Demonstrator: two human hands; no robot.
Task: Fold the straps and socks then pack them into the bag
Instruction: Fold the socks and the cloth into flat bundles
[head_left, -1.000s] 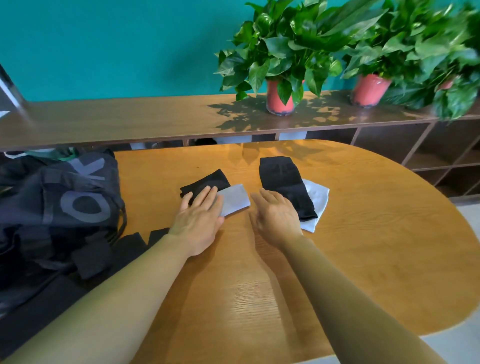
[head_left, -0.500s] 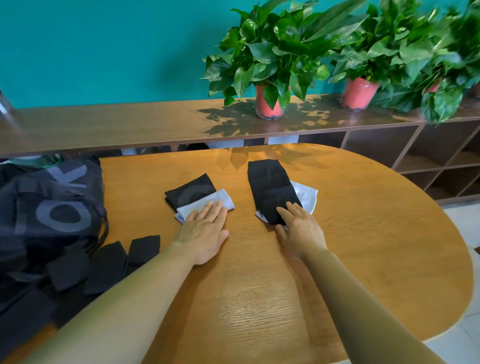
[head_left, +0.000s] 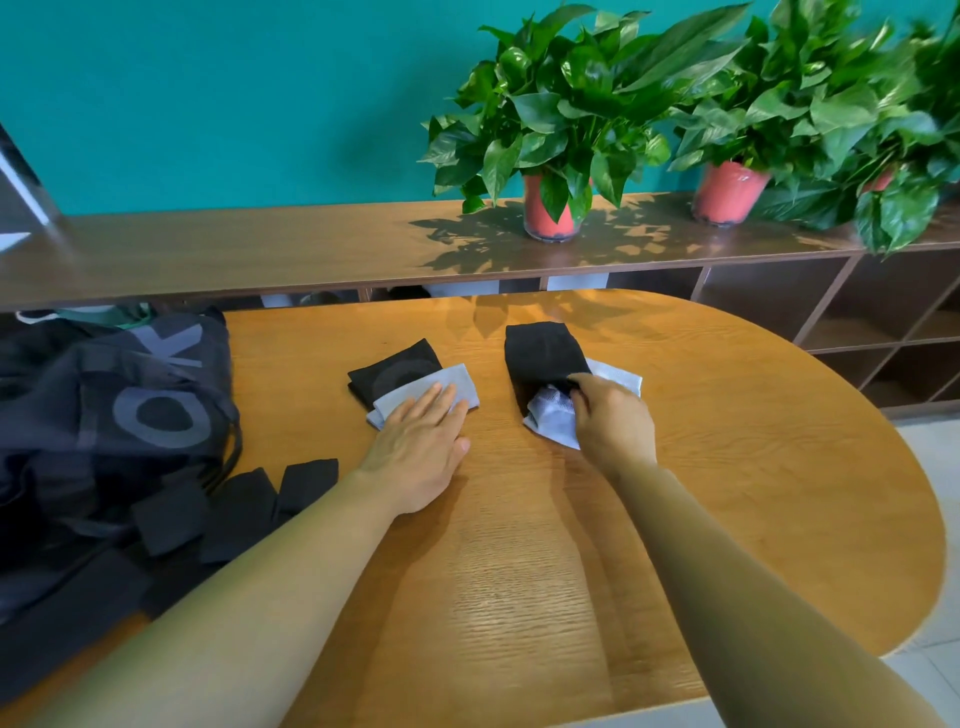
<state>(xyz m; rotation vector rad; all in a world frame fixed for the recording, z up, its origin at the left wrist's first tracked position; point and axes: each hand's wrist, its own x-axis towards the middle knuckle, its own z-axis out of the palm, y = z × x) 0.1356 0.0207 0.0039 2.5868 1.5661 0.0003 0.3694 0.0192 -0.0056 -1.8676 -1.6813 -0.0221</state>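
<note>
Both hands down on the sock piles, mid-table.

Left hand (head_left: 415, 447) flat, fingers spread, pressing the near edge of the folded grey sock (head_left: 431, 392) lying over a folded black one (head_left: 392, 369). Right hand (head_left: 610, 421) curled, fingertips pinched on the near end of the long black sock (head_left: 543, 356) atop the white sock (head_left: 553, 421). Black bag (head_left: 119, 395) at the wooden table's (head_left: 519, 571) left edge, black straps (head_left: 239, 506) just beside it.

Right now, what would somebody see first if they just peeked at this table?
Probably the two hands in the middle: the left hand lies flat on a black and white sock pile, and the right hand pinches another sock pile. Next, the leafy plants in red pots behind, and the black bag at the left.
</note>
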